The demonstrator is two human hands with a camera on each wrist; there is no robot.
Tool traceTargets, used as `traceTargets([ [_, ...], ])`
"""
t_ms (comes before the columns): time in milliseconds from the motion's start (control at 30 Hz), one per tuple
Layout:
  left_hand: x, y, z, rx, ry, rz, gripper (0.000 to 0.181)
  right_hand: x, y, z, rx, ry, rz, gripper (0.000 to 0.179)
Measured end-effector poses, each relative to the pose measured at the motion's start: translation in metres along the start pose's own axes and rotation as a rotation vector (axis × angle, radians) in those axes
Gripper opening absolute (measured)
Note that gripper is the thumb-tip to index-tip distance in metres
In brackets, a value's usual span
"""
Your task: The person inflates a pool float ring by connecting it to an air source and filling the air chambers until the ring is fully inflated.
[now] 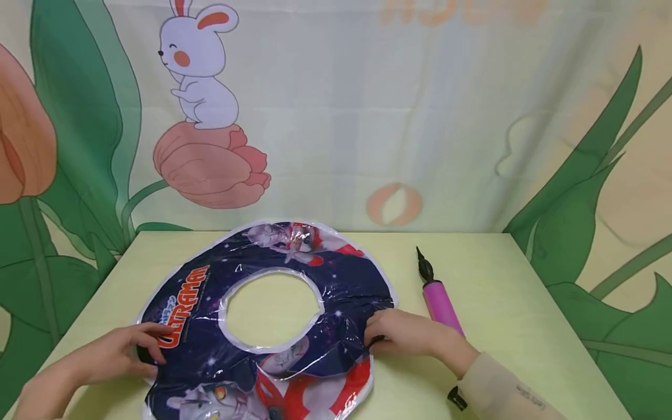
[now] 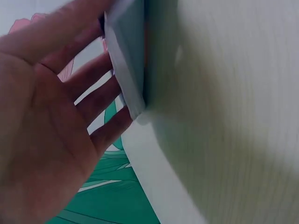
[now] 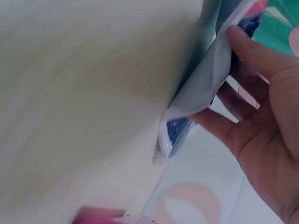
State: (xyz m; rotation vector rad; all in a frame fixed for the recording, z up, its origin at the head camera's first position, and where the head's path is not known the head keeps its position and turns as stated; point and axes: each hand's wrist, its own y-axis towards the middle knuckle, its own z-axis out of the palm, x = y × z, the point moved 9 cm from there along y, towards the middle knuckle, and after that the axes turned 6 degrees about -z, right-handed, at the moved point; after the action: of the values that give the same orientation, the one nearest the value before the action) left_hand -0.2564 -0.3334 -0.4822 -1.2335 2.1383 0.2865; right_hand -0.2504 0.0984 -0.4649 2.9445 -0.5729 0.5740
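A limp, nearly flat swim ring [image 1: 357, 286] lies across the table in the head view, dark blue with red, silver figures and orange lettering. My left hand [image 1: 126, 353] pinches its left edge. On the opposite side, my right hand [image 1: 404, 332] grips the right edge, where the plastic is creased. The left wrist view shows the ring's pale edge [image 2: 126, 65] against the fingers. In the right wrist view, the pale underside [image 3: 201, 88] is lifted and folded between thumb and fingers. The ring's near part runs out of the head view.
A pink hand pump [image 1: 443, 306] with a black nozzle lies right of the ring; my right forearm covers part of it, and its black handle [image 1: 457, 399] shows below. Behind the pale yellow table [image 1: 499, 280] hangs a printed curtain [image 1: 325, 116] with a rabbit and tulips.
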Motion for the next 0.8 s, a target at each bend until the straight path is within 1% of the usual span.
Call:
traceTargets([
  [133,-0.008,-0.002,-0.005,-0.045,-0.026,0.088,0.016,-0.010,-0.006,-0.008,-0.057,0.122,-0.001,0.003],
  [233,-0.011,-0.003,-0.012,-0.082,-0.051,0.122,0.016,-0.014,-0.010,-0.016,-0.102,0.209,0.001,0.003],
  [267,-0.011,-0.002,-0.013,-0.082,-0.073,0.110,0.015,-0.016,-0.011,-0.019,-0.118,0.235,0.005,0.004],
  [300,-0.010,-0.001,-0.015,-0.078,-0.089,0.081,0.015,-0.017,-0.012,-0.022,-0.132,0.256,0.009,0.004],
  [367,-0.009,0.000,-0.018,-0.095,-0.108,0.024,0.019,-0.021,-0.015,-0.026,-0.155,0.302,0.035,0.007],
  [433,-0.009,0.002,-0.022,-0.106,-0.128,-0.035,0.028,-0.026,-0.017,-0.031,-0.182,0.332,0.063,0.010],
  [500,-0.009,0.005,-0.026,-0.126,-0.109,-0.111,0.039,-0.031,-0.020,-0.034,-0.203,0.359,0.112,0.011],
  [633,-0.009,0.013,-0.035,-0.159,-0.094,-0.221,0.058,-0.042,-0.023,-0.041,-0.252,0.417,0.198,0.010],
  [700,-0.009,0.017,-0.038,-0.169,-0.111,-0.263,0.065,-0.047,-0.024,-0.043,-0.285,0.464,0.234,0.011],
  [800,-0.006,0.025,-0.040,-0.178,-0.150,-0.302,0.074,-0.055,-0.025,-0.043,-0.334,0.555,0.292,0.016],
])
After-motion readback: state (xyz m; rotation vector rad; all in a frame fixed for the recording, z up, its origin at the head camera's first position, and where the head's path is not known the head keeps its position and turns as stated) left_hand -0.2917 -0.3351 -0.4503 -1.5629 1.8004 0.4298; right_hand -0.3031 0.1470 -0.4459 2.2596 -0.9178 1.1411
